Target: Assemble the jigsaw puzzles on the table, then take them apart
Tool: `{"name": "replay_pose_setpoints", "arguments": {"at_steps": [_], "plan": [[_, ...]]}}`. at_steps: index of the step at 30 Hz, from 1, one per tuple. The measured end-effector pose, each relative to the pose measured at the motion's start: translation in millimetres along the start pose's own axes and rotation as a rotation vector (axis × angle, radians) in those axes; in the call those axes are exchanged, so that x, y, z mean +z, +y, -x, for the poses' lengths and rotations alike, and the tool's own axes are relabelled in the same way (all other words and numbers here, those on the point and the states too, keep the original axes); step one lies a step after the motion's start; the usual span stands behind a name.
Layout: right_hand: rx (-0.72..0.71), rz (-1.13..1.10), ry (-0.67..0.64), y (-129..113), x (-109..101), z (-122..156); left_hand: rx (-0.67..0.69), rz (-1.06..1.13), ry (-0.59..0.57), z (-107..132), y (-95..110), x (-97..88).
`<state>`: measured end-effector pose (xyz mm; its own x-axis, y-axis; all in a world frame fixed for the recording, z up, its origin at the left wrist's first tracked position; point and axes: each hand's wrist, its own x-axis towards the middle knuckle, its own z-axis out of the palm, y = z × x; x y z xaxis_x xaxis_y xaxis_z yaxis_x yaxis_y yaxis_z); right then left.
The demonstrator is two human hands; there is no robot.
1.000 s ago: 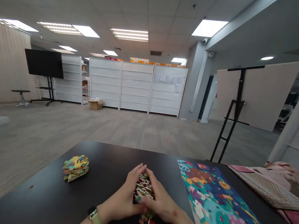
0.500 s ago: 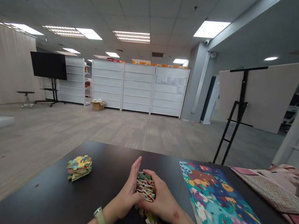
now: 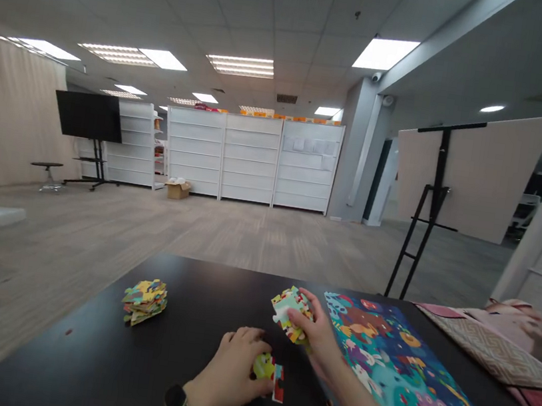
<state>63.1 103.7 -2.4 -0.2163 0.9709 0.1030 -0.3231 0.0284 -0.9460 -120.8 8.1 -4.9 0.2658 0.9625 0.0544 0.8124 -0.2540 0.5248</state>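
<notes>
Right hand [image 3: 316, 330] curled, gripping small stack of colourful cardboard jigsaw pieces [image 3: 290, 312] between thumb and fingers, above black surface [image 3: 196, 307]. Left hand [image 3: 233, 371] half-closed over loose yellow-and-red pieces [image 3: 272, 372], keeping them together at lower centre. Second piece stack [image 3: 145, 301] left, apart; colourful printed puzzle sheet [image 3: 402, 376] right, just beside right hand.

Smooth printed card puzzle pieces [image 3: 290, 313] are being held at lower centre above a matt black table [image 3: 195, 310], while a glossy printed mat [image 3: 420, 378] is being lit at lower right beside woven cloth [image 3: 497, 352].
</notes>
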Motion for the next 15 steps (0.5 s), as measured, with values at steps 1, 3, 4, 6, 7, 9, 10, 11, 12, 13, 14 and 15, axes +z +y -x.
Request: {"name": "replay_pose_setpoints", "arguments": {"at_steps": [1,3,4,6,7,9,10,11,12,13,14,15], "plan": [[0.007,-0.002,-0.008,2,0,0,0.008,0.002,0.001,1,-1,-4.7],[0.017,-0.006,-0.014,3,0,1,0.019,0.003,-0.001,6,-5,-13.5],[0.017,-0.008,-0.016,4,0,1,0.022,-0.002,0.003,9,-6,-16.9],[0.013,-0.008,-0.023,4,1,1,0.026,-0.011,0.019,15,-5,-20.6],[0.017,-0.009,-0.029,3,1,1,0.035,-0.019,0.024,19,-3,-21.1],[0.034,-0.012,-0.038,3,3,2,0.060,-0.045,0.022,25,2,-20.1],[0.041,-0.013,-0.041,2,4,3,0.069,-0.058,0.014,27,5,-19.2],[0.047,-0.014,-0.042,2,5,3,0.073,-0.068,0.005,28,8,-18.4],[0.048,-0.013,-0.041,1,5,4,0.073,-0.074,-0.003,29,9,-17.7],[0.047,-0.011,-0.038,1,6,4,0.075,-0.074,-0.010,29,10,-17.3],[0.047,-0.008,-0.035,0,7,4,0.080,-0.068,-0.019,29,10,-17.2],[0.048,-0.005,-0.032,-1,8,5,0.094,-0.059,-0.028,28,10,-17.1]]}}
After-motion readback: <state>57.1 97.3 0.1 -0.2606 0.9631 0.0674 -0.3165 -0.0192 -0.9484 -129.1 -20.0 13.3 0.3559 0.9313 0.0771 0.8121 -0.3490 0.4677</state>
